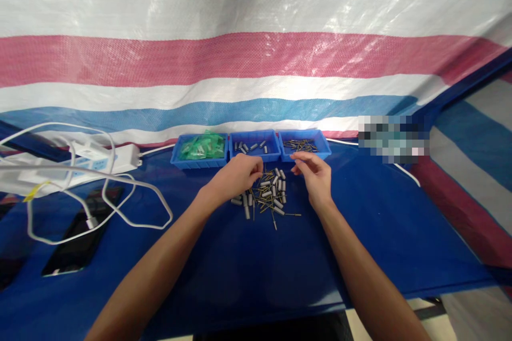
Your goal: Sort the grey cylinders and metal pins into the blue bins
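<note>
A mixed pile of grey cylinders (279, 210) and thin brass-coloured pins (293, 214) lies on the blue table. My left hand (239, 175) is closed at the left of the pile, by the front wall of the middle blue bin (256, 159); its fingertips are turned away, and what they hold is hidden. My right hand (317, 177) pinches thumb and fingers together in front of the right blue bin (325, 155); anything in the pinch is too small to name. Several grey cylinders lie in the middle bin, and brass-coloured pins lie in the right one.
The left blue bin (199, 163) holds green plastic packets (202, 146). Farther left are a white power strip (124, 159), looping white cables (166, 213) and a black phone-like slab (76, 253). A striped tarp (240, 58) hangs behind the bins.
</note>
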A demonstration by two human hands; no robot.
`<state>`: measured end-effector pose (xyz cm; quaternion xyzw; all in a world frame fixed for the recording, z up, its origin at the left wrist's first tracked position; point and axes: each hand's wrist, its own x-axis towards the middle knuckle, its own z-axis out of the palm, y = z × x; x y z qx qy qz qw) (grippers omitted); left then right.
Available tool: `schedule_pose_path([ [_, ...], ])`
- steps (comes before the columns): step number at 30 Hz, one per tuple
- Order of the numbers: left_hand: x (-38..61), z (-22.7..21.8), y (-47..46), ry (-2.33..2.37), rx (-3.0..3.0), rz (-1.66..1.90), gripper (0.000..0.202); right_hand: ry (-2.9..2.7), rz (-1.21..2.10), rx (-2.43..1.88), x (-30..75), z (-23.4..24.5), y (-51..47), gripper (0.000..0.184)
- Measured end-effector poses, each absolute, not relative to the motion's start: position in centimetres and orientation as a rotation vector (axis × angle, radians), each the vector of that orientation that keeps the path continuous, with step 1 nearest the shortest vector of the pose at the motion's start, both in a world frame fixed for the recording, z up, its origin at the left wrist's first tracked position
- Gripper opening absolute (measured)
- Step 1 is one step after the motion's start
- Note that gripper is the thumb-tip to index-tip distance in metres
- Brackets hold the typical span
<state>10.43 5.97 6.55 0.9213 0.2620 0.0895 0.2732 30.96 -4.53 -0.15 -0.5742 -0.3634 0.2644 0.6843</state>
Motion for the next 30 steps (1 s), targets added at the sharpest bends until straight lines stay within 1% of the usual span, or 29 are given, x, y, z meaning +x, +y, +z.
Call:
schedule_pose_path([
  [8, 10.9, 6.9, 5.8, 0.537, 2.170, 0.674, 0.003, -0.933, 0.776, -1.197, 30.2, 0.3, -4.8, 0.018],
  [12, 11.1, 6.9, 5.8, 0.526, 2.134, 0.783, 0.007, -0.948, 0.850, -1.187, 30.1, 0.4, -4.9, 0.023],
  [20, 10.8, 6.4, 6.1, 0.524, 2.134, 0.695, 0.014, -1.011, 0.961, -1.145, 29.6, 0.7, -5.3, 0.034],
  [25, 10.7, 6.5, 6.1, 0.484, 2.169, 0.605, 0.015, -0.957, 0.955, -1.176, 29.5, 0.5, -5.1, 0.027],
  [30, 10.6, 6.3, 6.0, 0.474, 2.221, 0.540, 0.016, -0.923, 0.954, -1.195, 29.6, 0.4, -5.0, 0.024],
])
